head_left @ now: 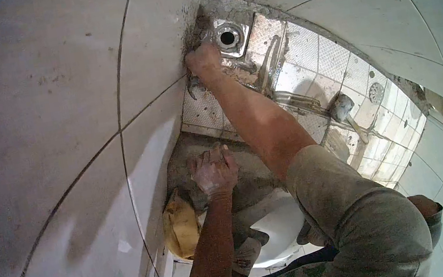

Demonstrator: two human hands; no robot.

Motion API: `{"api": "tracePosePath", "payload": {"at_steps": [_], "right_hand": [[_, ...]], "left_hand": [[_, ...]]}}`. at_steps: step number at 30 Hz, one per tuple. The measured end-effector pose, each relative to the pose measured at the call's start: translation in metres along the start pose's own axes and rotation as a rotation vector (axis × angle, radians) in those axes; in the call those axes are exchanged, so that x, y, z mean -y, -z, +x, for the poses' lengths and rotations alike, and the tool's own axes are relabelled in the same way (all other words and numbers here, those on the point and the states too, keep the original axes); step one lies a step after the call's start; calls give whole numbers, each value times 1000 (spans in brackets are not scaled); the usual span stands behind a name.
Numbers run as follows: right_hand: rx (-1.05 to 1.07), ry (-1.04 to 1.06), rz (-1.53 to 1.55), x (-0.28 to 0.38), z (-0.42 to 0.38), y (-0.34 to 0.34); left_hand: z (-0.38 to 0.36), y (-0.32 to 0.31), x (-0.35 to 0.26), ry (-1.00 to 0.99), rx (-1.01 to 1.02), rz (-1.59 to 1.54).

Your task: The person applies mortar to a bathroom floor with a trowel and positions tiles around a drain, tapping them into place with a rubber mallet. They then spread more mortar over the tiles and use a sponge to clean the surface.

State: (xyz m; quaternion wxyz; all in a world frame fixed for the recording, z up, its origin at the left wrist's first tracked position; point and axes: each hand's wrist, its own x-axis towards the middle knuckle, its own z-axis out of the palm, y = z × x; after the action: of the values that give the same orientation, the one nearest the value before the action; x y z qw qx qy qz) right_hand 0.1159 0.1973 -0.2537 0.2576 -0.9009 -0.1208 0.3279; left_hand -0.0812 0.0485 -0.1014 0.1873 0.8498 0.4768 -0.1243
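My right hand [204, 60] is closed at the corner by the left wall, just left of a square metal floor drain [228, 37] with a round dark hole. Whatever its fingers press on or hold is hidden. Wet cement [243, 75] lies around the drain and below that hand. My left hand [214, 170] rests palm down, fingers spread, on a grey, dirty ledge [178, 156] nearer to me. Its back is smeared pale. A yellow container [181, 226] stands beside my left forearm.
A mallet [342, 107] lies on the small-patterned floor tiles [302, 44], near bent tubing [296, 100]. Farther right sits a round drain grate [376, 93]. Large tiled walls [54, 107] rise on both sides. A white curved fixture [280, 225] is below me.
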Motion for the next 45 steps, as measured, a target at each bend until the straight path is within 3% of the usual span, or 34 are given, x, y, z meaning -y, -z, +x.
{"api": "tracePosePath", "payload": {"at_steps": [3, 5, 7, 9, 11, 13, 15, 16, 18, 20, 22, 26, 30, 34, 39, 43, 45], "right_hand": [[91, 234, -181, -15, 17, -16], [-27, 219, -37, 0, -5, 20], [-109, 339, -130, -49, 48, -49], [-189, 455, -219, -62, 60, -67], [47, 62, 479, -38, 41, -33], [86, 95, 419, -26, 34, -5], [123, 130, 358, -31, 38, 11], [69, 374, 297, -42, 44, 17], [10, 618, 223, -54, 51, 34], [5, 67, 677, -35, 35, 83], [-40, 259, 486, -72, 71, 105], [-204, 342, -38, -88, 76, 175], [-262, 476, -617, -109, 85, 175], [-252, 340, -627, -106, 64, 163], [-68, 241, -721, -91, 57, 167], [-60, 200, -695, -83, 57, 174], [-32, 253, -861, -85, 54, 184]], "left_hand": [[1, 3, 0, -29, -50, -25], [-1, -6, 4, -77, -111, -33], [-11, -37, 21, -163, -223, 9], [-2, -5, 3, -111, -173, 3], [2, 10, -4, -61, -131, -8], [1, 12, -3, -37, -5, -1], [0, 5, -1, -11, -9, 7], [-1, 0, 0, 15, -9, 15], [-2, -10, 5, -23, -84, -36], [-1, -8, 5, -58, -161, -93], [2, 2, 1, -79, -153, -32], [0, 2, 0, -96, -154, 61], [2, 4, -2, -45, -102, 5], [-1, -1, 2, -74, -147, 21], [1, 6, 1, -75, -89, 35], [-1, 1, 2, -48, -76, 25], [-3, -3, 4, -56, -107, -10]]}}
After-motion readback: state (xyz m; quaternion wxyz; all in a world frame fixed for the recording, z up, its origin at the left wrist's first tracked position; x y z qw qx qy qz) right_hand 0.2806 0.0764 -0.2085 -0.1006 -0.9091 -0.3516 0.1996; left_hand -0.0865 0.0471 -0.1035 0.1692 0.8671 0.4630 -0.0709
